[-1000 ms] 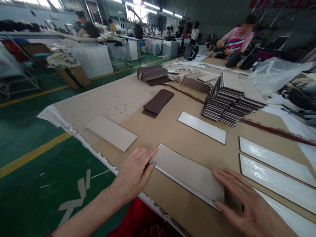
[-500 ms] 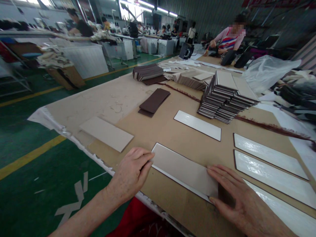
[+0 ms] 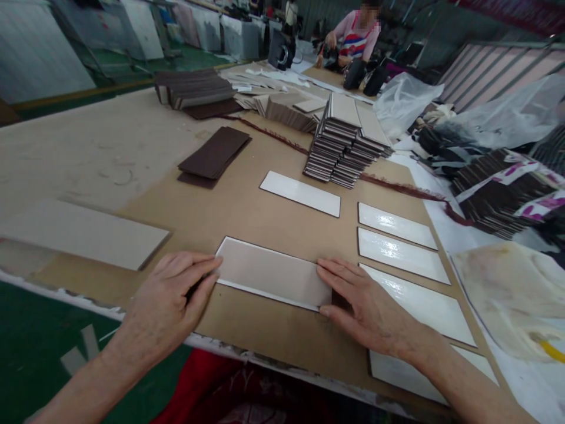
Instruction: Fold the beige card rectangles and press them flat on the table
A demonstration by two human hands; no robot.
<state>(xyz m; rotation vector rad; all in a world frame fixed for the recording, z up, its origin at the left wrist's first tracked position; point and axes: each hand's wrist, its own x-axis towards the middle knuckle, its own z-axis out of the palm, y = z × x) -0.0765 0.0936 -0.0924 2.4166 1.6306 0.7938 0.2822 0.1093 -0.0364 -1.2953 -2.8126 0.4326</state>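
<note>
- Your left hand (image 3: 170,297) & right hand (image 3: 368,306): flat, fingertips on ends of beige panel (image 3: 273,272), nr table (image 3: 247,327) front edge.
- Risk: uneven push skews it; R wrist may smudge glossy strip (image 3: 424,303).

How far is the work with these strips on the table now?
Perhaps done: one beige panel lies apart at the left. In hand: the left hand and the right hand touch the ends of a beige strip, with a white edge showing beneath it. Left: several glossy white strips lie uncovered at the right, and a tall stack stands behind.
</note>
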